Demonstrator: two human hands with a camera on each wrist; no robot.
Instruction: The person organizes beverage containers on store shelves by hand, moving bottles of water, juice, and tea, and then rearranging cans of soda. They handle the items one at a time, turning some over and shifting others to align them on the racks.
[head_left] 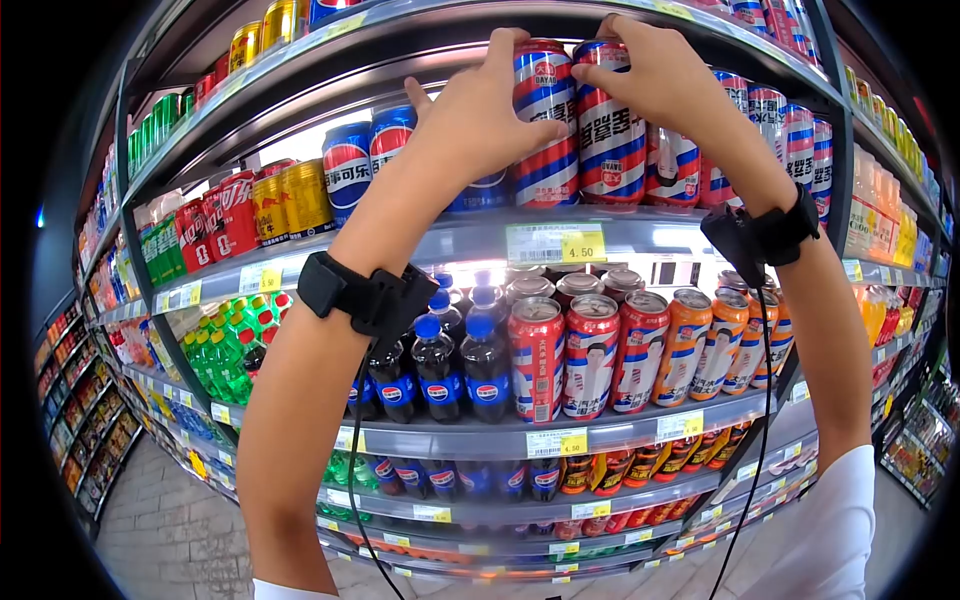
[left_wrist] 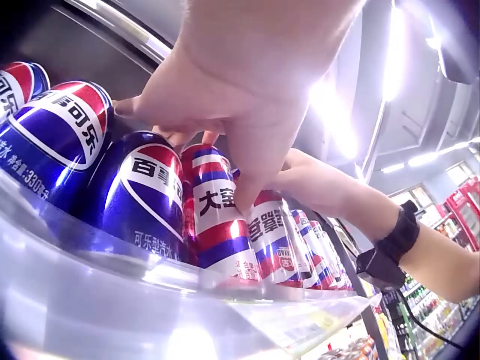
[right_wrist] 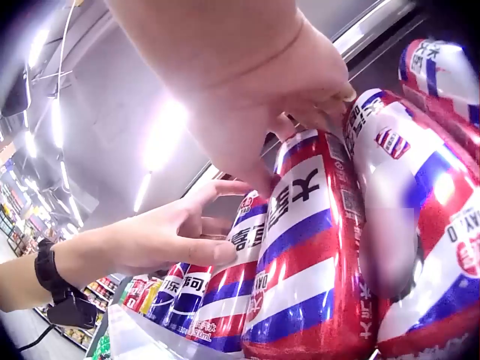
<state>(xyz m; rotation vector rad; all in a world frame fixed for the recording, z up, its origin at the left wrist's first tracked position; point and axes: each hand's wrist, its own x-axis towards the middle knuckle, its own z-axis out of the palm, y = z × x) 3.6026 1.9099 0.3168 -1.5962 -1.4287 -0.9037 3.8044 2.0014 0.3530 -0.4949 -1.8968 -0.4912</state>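
On the upper shelf stand two tall red, white and blue striped soda cans side by side. My left hand (head_left: 468,122) holds the left striped can (head_left: 545,170), its thumb across the front and its other fingers toward the top and back. The right striped can (head_left: 610,145) is in my right hand (head_left: 672,78), gripped near its top with the thumb on the front. Both cans appear upright, close behind the shelf's front edge. In the left wrist view, a blue Pepsi can (left_wrist: 142,199) stands just left of the left hand's can. More striped cans (right_wrist: 431,187) stand to the right.
A shelf edge (head_left: 420,250) with price tags (head_left: 555,243) runs below the cans. Another shelf (head_left: 340,25) hangs close above the hands. Dark Pepsi bottles (head_left: 487,370) and orange cans (head_left: 685,345) fill the shelf underneath. Black cables (head_left: 765,390) hang from both wrist cameras.
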